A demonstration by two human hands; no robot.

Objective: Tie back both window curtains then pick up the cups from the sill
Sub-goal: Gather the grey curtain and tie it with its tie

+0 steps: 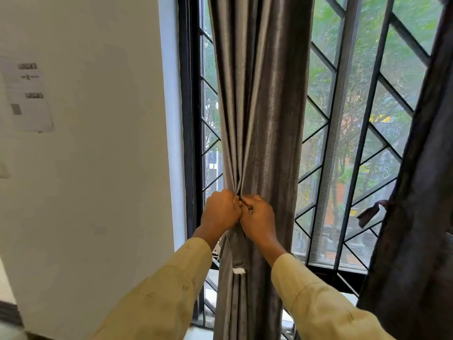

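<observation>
A grey curtain (pixel 262 106) hangs gathered into folds in front of the window's left side. My left hand (pixel 220 211) and my right hand (pixel 258 217) meet at its left folds at waist height, fingers curled and pinching a grey tie-back strap whose frayed end (pixel 239 265) dangles below them. The second curtain (pixel 416 217), darker, hangs at the right edge, bunched by a tie-back with a loose end (pixel 370 213). No cups are in view, and the sill is mostly hidden behind the curtain and my sleeves.
A white wall (pixel 98 168) with a printed paper sheet (pixel 28 94) stands on the left. The window has a black frame (pixel 190 119) and a black diagonal metal grille (pixel 343 143), with trees outside.
</observation>
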